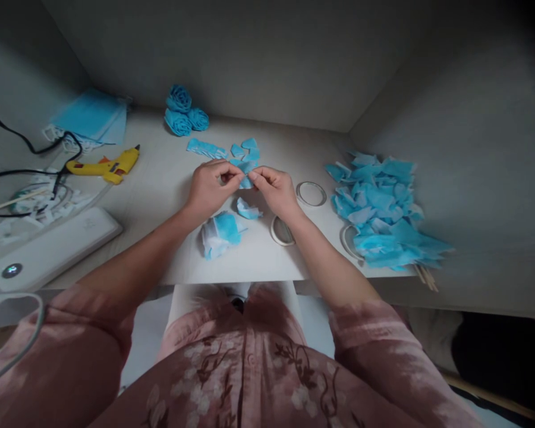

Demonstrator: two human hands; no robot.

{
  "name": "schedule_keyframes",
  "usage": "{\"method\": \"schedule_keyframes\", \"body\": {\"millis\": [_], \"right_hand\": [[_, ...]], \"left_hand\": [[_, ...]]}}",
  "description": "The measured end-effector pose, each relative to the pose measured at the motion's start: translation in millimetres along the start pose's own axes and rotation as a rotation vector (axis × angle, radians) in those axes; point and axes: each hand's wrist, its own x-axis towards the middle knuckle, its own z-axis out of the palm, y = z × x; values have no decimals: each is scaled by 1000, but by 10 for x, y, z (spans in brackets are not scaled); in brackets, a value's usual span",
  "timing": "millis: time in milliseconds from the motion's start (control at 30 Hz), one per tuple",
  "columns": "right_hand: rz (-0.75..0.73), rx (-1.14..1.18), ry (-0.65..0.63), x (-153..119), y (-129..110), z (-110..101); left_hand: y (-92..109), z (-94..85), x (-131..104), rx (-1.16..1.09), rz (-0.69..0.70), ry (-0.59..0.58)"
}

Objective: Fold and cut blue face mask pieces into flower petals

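Note:
My left hand [214, 185] and my right hand [276, 188] meet over the middle of the table, thumbs and forefingers pinched on a small blue piece [245, 180] between them. Just beyond the fingertips lie cut blue pieces [251, 144], with a row of overlapping blue pieces [206, 148] to their left. Nearer me, a small blue-and-white curled piece [248, 209] rests beside a larger blue-and-white bundle [223, 234]. Three rolled blue roses [179, 109] sit farther back on the left.
A yellow glue gun [111, 166], black cables, a white power bank [56, 246] and stacked blue masks [91, 116] occupy the left. Tape rings [324, 195] lie near my right arm. On the right are a blue petal heap [378, 199] and sticks [425, 277]. Walls enclose the table.

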Motion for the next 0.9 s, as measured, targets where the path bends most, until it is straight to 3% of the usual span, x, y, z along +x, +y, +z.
{"method": "schedule_keyframes", "body": {"millis": [267, 467, 700, 900], "right_hand": [[-22, -32, 63, -15, -15, -6], [20, 150, 142, -3, 66, 42], [112, 326, 225, 80, 115, -45], [98, 303, 181, 89, 143, -63]], "left_hand": [[29, 38, 6, -241, -193, 37], [21, 71, 21, -432, -305, 96], [-4, -12, 69, -495, -340, 148], [-98, -6, 65, -516, -320, 82]]}}
